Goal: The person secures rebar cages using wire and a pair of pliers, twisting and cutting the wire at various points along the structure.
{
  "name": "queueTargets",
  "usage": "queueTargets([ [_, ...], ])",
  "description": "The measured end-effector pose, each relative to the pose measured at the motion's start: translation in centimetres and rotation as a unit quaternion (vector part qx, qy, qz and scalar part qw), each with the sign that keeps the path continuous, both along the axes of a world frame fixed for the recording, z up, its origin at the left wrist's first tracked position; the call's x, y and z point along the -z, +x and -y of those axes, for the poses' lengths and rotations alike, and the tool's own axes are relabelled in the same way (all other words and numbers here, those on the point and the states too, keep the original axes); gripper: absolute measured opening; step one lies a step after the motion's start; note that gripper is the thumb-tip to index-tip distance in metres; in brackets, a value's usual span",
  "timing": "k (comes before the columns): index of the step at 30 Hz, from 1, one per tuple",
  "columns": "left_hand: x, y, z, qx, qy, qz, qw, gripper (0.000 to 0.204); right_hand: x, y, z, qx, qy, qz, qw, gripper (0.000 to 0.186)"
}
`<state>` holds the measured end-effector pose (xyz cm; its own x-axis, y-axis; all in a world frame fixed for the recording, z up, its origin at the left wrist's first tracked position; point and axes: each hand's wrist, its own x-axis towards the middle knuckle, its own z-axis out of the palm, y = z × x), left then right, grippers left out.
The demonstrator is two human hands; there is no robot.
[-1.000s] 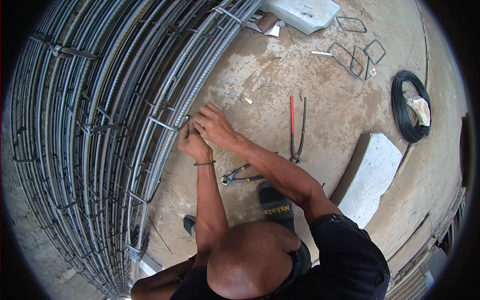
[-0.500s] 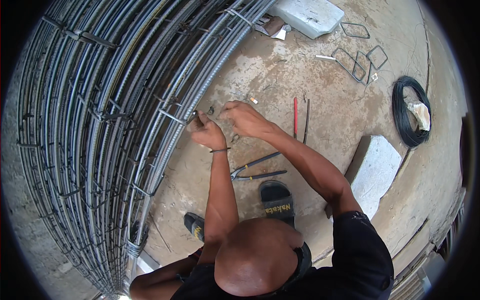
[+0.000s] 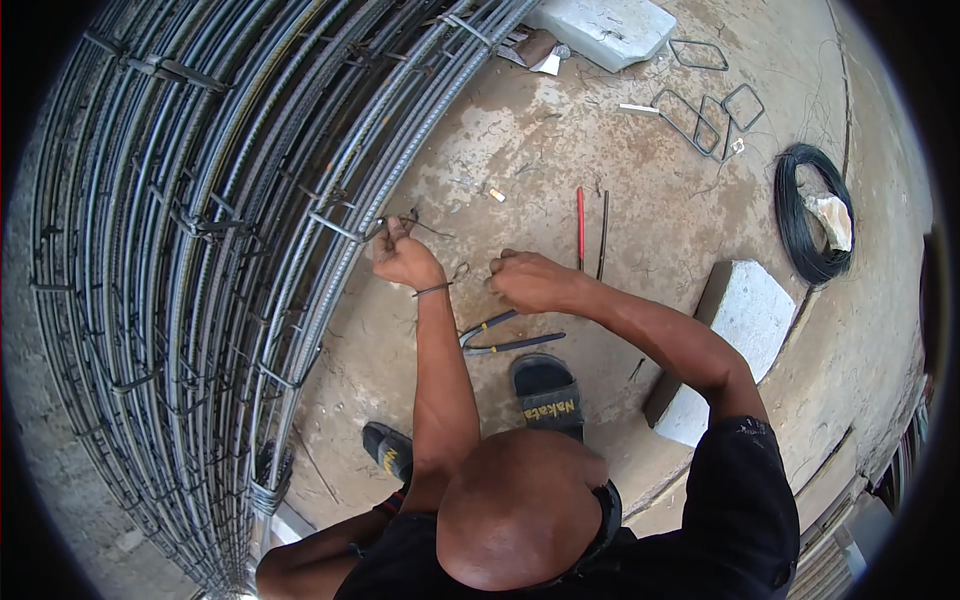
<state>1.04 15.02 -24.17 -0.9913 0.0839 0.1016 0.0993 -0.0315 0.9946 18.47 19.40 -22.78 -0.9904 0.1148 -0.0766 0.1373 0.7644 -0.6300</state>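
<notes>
Steel bars [image 3: 185, 285] farther from right hand [image 3: 530, 281]

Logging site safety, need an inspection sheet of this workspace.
Surface: stained concrete floor.
Job's things: rebar cages at left; blue-and-yellow pincers, red-handled pliers, steel stirrups and wire coil on floor.
Clutter: bits of wire, small orange-and-white stub.
Grips: left grip at cage edge; right grip curled above floor, contents hidden.
Cables: nothing seen.
Surroundings: pale blocks, dark sandals on feet.
</notes>
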Motion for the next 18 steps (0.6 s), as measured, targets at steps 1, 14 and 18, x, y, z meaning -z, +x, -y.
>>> queueTargets([
  [1,0.1,0.0,0.0,0.019,0.066,0.034,0.997,0.013,0.1,0.6,1.0,-0.043,-0.004,0.02,0.999,0.019],
  [14,2.1,-3.0,2.9,0.282,0.352,0.291,0.844,0.025,-0.9,2.7,4.6,-0.163,0.119,0.093,0.975,0.029],
  [18,1.6,-4.6,4.0,0.275,0.225,0.303,0.884,0.02,-3.2,1.9,3.7,-0.082,-0.125,0.25,0.957,0.033],
])
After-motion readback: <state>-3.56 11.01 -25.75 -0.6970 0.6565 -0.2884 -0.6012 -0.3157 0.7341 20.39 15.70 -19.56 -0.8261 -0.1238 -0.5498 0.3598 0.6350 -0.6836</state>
